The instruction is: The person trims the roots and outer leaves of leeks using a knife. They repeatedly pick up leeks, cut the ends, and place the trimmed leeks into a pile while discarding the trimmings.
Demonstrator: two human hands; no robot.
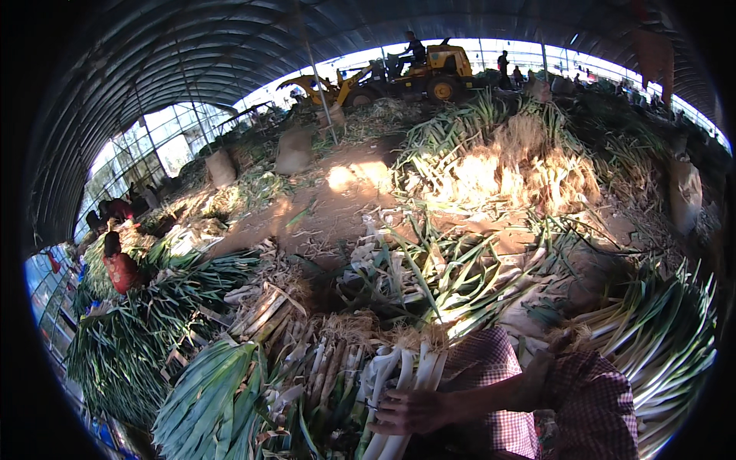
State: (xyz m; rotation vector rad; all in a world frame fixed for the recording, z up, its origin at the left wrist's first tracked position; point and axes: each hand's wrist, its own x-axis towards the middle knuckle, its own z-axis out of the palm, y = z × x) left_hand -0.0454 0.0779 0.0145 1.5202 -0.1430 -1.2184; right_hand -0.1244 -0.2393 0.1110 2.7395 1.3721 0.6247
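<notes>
My left hand (408, 411) reaches across the bottom of the view, its fingers curled around the white shanks of several leeks (407, 371). Their tangled roots (411, 339) point away from me. Beside them lie more trimmed stalks (330, 365), and a fan of broad green leaves (207, 402) spreads at the lower left. My right hand (555, 344) seems to be the dark shape by the roots of a leek pile (650, 345) at the right. Shadow and the checked sleeve (598, 402) blur it, so its grip is unclear.
Loose leaves and peelings (437, 270) litter the ground before me. A big leek heap (506, 155) stands beyond, with a yellow wheel loader (431, 69) and its driver behind it. A person in red (121, 267) sits among leeks at the left. Sacks (293, 150) stand about.
</notes>
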